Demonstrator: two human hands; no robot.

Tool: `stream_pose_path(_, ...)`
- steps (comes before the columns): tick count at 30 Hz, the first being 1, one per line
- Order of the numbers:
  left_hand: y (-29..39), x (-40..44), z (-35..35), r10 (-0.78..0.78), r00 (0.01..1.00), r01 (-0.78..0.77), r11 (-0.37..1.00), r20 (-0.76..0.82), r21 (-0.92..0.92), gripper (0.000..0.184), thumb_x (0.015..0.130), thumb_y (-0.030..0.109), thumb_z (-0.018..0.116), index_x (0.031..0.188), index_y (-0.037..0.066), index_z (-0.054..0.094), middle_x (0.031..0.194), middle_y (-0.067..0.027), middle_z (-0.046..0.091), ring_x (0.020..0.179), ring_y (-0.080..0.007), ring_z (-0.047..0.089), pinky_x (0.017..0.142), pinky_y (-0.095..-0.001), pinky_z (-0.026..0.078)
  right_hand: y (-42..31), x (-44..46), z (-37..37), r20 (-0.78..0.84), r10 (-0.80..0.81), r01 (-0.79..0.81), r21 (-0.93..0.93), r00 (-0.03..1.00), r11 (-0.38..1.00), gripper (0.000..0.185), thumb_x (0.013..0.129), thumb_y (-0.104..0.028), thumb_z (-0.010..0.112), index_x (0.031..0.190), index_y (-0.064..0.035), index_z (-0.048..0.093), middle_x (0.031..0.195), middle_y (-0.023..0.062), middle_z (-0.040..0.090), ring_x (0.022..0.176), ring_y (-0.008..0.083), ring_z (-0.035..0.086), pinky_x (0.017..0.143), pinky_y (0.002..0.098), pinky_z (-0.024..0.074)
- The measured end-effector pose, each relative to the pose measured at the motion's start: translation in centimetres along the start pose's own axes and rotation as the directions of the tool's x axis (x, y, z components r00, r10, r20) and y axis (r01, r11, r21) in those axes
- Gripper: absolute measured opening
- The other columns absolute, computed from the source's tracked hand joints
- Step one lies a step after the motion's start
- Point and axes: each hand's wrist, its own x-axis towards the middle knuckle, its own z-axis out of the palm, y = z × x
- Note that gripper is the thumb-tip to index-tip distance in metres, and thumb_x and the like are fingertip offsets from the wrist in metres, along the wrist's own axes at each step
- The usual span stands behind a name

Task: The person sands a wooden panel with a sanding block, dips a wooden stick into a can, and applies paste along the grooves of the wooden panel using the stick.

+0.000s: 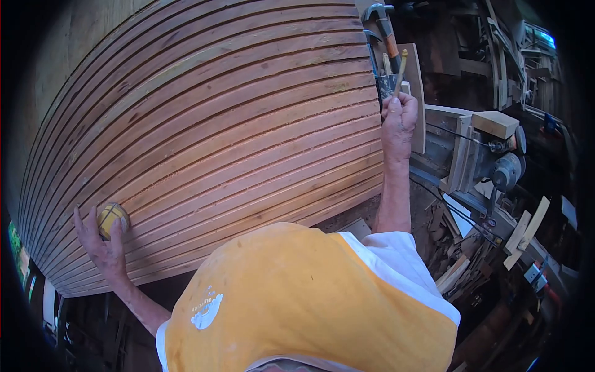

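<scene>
A broad surface of long reddish wooden planks (248, 124), parted by dark grooves, curves across the view. My left hand (102, 251) is at its lower left, with fingers and thumb around a yellow round object (112, 220) crossed by dark lines; its exact kind is unclear. Past the right end of the planks, my right hand (400, 119) is closed round a thin stick (401, 73) with a yellowish tip, which points up. Just beyond that hand, a hammer (385, 31) stands head up among other tools in a dark holder (387, 85).
An upright board (414, 93) stands beside my right hand. Farther right are a wood block (496, 124), a grey power tool (507, 172), cables and a white power socket (534, 274). Wood offcuts (455, 273) lie heaped below.
</scene>
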Motion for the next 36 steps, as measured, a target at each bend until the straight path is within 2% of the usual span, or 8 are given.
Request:
stream_pose_path(3,-0.1,0.3,-0.2,-0.053,0.995,0.054,0.999,0.084,-0.007,0.047,0.091,0.022,0.077,0.131,0.0,0.066,0.14,-0.0249,0.059,0.129,-0.0435,0.056,0.109,-0.0525,0.045,-0.8,-0.1,0.5,0.022,0.071,-0.072,0.048,0.997,0.996,0.01,0.104,-0.009,0.054,0.109,-0.0003,0.056,0.094,0.0082,0.063,0.088,0.0186,0.059,0.084,0.038,0.0517)
stream_pose_path(6,0.3,0.4,0.2,-0.113,0.991,0.113,0.994,0.072,-0.004,0.046,0.091,0.022,0.076,0.131,0.0,0.067,0.135,-0.0238,0.062,0.125,-0.0432,0.057,0.107,-0.052,0.045,-1.4,-0.4,2.0,0.034,-0.041,0.042,-0.048,0.999,0.998,0.01,0.104,-0.008,0.053,0.109,-0.0006,0.056,0.095,0.0087,0.063,0.088,0.0191,0.059,0.084,0.0373,0.0514)
stream_pose_path(7,0.5,0.4,0.3,-0.122,0.991,0.122,0.993,0.06,0.002,0.046,0.091,0.021,0.076,0.13,0.001,0.067,0.133,-0.0235,0.062,0.124,-0.043,0.058,0.106,-0.0518,0.046,-2.3,-0.6,2.8,0.064,-0.135,0.138,-0.043,0.989,0.99,0.011,0.107,-0.011,0.052,0.112,-0.0022,0.057,0.092,-0.0003,0.058,0.079,0.008,0.051,0.073,0.027,0.0474)
stream_pose_path(11,0.7,0.3,0.4,-0.141,0.99,0.141,0.99,0.012,-0.026,0.044,0.09,0.021,0.077,0.128,0.0,0.068,0.13,-0.0217,0.065,0.12,-0.0415,0.06,0.103,-0.0502,0.047,-6.3,-2.2,7.1,0.226,-0.188,0.187,0.028,0.956,0.982,0.014,0.11,-0.015,0.052,0.106,-0.0035,0.058,0.09,0.0012,0.06,0.077,0.0108,0.053,0.072,0.0289,0.0479)
stream_pose_path(14,1.2,0.6,0.5,-0.161,0.987,0.16,0.986,-0.008,-0.049,0.043,0.09,0.02,0.077,0.127,0.0,0.069,0.128,-0.0205,0.066,0.117,-0.0406,0.061,0.102,-0.0492,0.048,-9.9,-4.0,10.3,0.348,-0.191,0.185,0.05,0.918,0.981,0.013,0.107,-0.013,0.06,0.1,-0.0019,0.058,0.08,0.0113,0.061,0.072,0.0239,0.061,0.068,0.0395,0.0507)
stream_pose_path(20,1.3,0.5,0.2,-0.174,0.984,0.172,0.984,-0.038,-0.047,0.044,0.088,0.019,0.078,0.127,0.001,0.069,0.125,-0.0189,0.068,0.115,-0.0398,0.062,0.1,-0.0487,0.049,-13.9,-4.4,15.1,0.375,-0.345,0.337,0.09,0.86,0.937,0.017,0.104,-0.013,0.067,0.093,-0.0028,0.058,0.072,0.0143,0.059,0.062,0.0323,0.06,0.06,0.0426,0.0487)
stream_pose_path(29,1.4,0.5,0.2,-0.193,0.979,0.186,0.978,-0.073,-0.089,0.044,0.088,0.018,0.078,0.128,0.002,0.069,0.124,-0.018,0.068,0.114,-0.039,0.063,0.1,-0.0484,0.049,-15.7,-2.8,18.6,0.376,-0.529,0.582,-0.033,0.761,0.813,0.015,0.101,-0.014,0.069,0.096,-0.0044,0.059,0.082,0.0161,0.063,0.072,0.0371,0.064,0.064,0.0453,0.0507)
stream_pose_path(36,1.4,0.5,0.4,-0.209,0.975,0.2,0.974,-0.08,-0.11,0.044,0.088,0.018,0.078,0.128,0.003,0.07,0.125,-0.0175,0.068,0.113,-0.0383,0.063,0.099,-0.0471,0.049,-15.5,-4.2,19.6,0.362,-0.495,0.571,-0.138,0.789,0.809,0.014,0.098,-0.014,0.071,0.097,-0.0051,0.06,0.088,0.015,0.062,0.075,0.0379,0.065,0.065,0.0474,0.0513)
